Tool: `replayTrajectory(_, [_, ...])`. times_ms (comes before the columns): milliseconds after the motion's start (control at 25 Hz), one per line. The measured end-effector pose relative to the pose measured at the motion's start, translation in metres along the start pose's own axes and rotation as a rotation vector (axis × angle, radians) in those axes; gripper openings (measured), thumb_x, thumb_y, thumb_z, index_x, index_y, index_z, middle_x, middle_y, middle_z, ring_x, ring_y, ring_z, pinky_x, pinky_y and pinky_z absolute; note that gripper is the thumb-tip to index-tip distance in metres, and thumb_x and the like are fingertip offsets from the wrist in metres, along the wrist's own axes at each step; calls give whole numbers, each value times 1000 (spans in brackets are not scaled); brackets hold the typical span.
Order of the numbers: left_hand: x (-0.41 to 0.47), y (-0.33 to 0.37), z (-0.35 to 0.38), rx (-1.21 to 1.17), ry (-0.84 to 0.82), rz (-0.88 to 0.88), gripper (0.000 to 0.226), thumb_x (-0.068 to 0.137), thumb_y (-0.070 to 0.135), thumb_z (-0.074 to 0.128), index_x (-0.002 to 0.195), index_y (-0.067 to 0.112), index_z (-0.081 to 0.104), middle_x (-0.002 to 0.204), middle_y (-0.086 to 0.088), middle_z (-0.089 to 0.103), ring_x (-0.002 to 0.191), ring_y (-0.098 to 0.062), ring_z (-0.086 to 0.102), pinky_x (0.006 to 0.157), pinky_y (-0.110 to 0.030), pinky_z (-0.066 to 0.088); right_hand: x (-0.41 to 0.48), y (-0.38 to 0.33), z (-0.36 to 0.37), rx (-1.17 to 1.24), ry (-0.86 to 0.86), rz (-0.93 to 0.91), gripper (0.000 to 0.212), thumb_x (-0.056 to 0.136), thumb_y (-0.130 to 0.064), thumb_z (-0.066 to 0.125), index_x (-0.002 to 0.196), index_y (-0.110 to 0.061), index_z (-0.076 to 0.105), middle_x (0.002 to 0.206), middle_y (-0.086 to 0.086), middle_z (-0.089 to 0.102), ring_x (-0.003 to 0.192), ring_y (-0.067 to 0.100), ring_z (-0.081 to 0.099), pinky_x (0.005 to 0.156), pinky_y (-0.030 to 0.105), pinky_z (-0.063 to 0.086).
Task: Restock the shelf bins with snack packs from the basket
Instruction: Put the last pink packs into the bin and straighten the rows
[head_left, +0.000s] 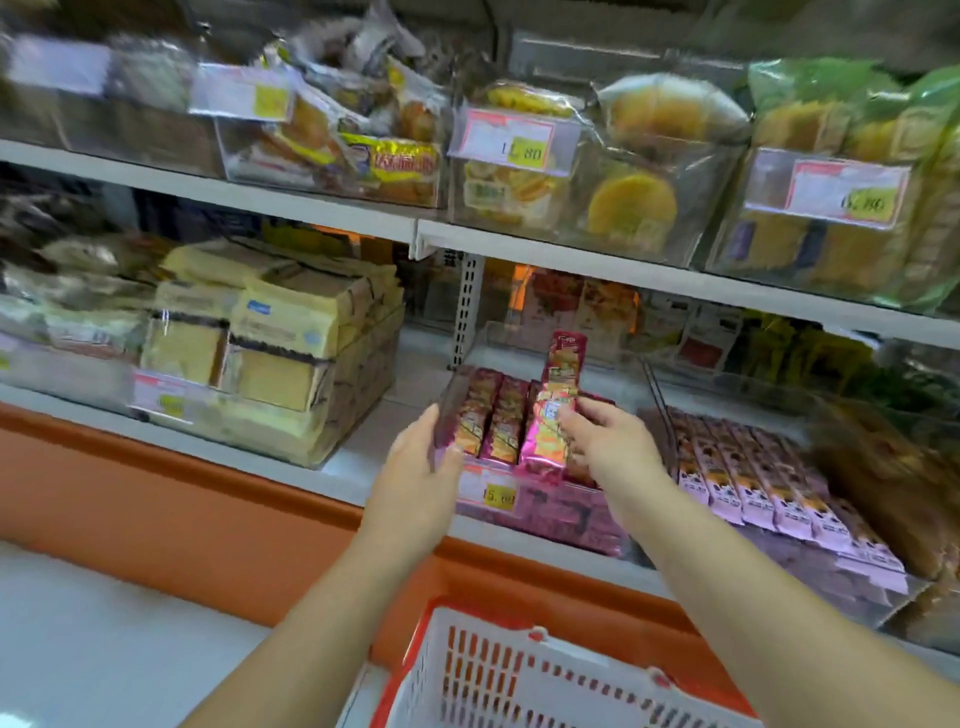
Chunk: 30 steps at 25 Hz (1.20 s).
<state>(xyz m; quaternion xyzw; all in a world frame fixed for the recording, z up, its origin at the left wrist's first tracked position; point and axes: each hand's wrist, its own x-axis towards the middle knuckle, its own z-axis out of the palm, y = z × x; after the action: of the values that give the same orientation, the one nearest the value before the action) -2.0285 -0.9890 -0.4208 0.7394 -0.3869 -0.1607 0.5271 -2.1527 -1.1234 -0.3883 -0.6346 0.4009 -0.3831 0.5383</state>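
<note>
Our left hand (421, 467) is flat, fingers straight, pressed on the left end of the maroon pack row (498, 421). Our right hand (605, 441) pinches one pink snack pack (558, 405) upright over that row in the clear bin (566, 512). There's free room behind the row, plus a bare shelf strip (415, 379) left of the bin. The basket (597, 660) sits below us.

Shiny pink-and-orange snack pack (551, 410), red-rimmed white lattice basket (498, 675), orange shelf base (156, 493).
</note>
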Motion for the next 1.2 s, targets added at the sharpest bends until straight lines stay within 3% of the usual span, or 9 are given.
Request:
replayTrajectory(160, [27, -12, 9, -153, -46, -117, 49, 102, 29, 36, 150, 32, 23, 152, 13, 31, 140, -10, 28, 112, -29, 23, 63, 17, 42, -125, -43, 77, 50, 82, -30, 70, 127, -10, 60, 121, 8, 66, 105, 25, 64, 97, 43, 51])
replayTrajectory(280, [32, -17, 11, -288, -71, -132, 43, 102, 19, 37, 143, 35, 37, 130, 22, 50, 117, 3, 47, 97, -17, 34, 74, 24, 70, -254, -26, 43, 43, 89, -27, 65, 127, -7, 59, 121, 6, 64, 110, 25, 61, 97, 33, 47])
replayTrajectory(360, [33, -16, 9, -323, -70, -113, 38, 101, 11, 39, 119, 42, 51, 105, 29, 57, 85, 22, 55, 73, 1, 38, 74, 28, 82, -443, -13, -33, 43, 93, -30, 59, 129, -6, 58, 124, 8, 64, 114, 25, 58, 95, 31, 44])
replayTrajectory(440, [33, -14, 8, -316, -72, -88, 43, 99, 4, 39, 98, 45, 52, 87, 34, 56, 68, 28, 53, 56, 4, 38, 72, 29, 90, -566, -13, -76, 45, 95, -33, 54, 131, -7, 56, 130, 10, 60, 120, 27, 55, 97, 31, 42])
replayTrajectory(560, [30, -17, 9, -303, -85, -81, 45, 99, 3, 38, 108, 45, 53, 92, 34, 61, 77, 25, 56, 60, 4, 39, 72, 25, 90, -586, -18, -81, 47, 95, -38, 52, 131, -8, 56, 129, 9, 61, 119, 28, 55, 97, 34, 44])
replayTrajectory(680, [17, -36, 9, -243, -29, -140, 43, 99, 10, 41, 138, 30, 45, 131, 15, 56, 108, 7, 52, 88, -10, 38, 43, 20, 76, -426, 68, -210, 40, 96, -36, 50, 129, -13, 55, 118, 0, 63, 111, 20, 57, 90, 29, 45])
replayTrajectory(840, [-22, -86, 10, -28, 130, -134, 39, 89, 5, 47, 114, 34, 56, 112, 5, 63, 98, -12, 61, 92, -36, 50, -56, 63, 36, -108, 168, -360, 24, 99, -24, 47, 120, -30, 56, 103, -10, 60, 91, 4, 56, 77, 15, 45])
replayTrajectory(1000, [-100, -132, 42, 131, -282, -219, 29, 93, 11, 51, 112, 33, 59, 106, 10, 65, 94, -9, 62, 86, -26, 51, -130, 185, -4, -250, 103, 45, 22, 98, -25, 47, 117, -34, 53, 96, -10, 60, 88, 13, 60, 76, 32, 51])
replayTrajectory(1200, [-142, -199, 95, 539, -763, -475, 55, 99, 28, 46, 149, 17, 27, 150, -6, 38, 126, -20, 49, 96, -19, 37, -169, 294, -45, -436, -201, 740, 32, 99, -25, 46, 131, -21, 48, 106, 3, 58, 87, 27, 63, 79, 43, 53])
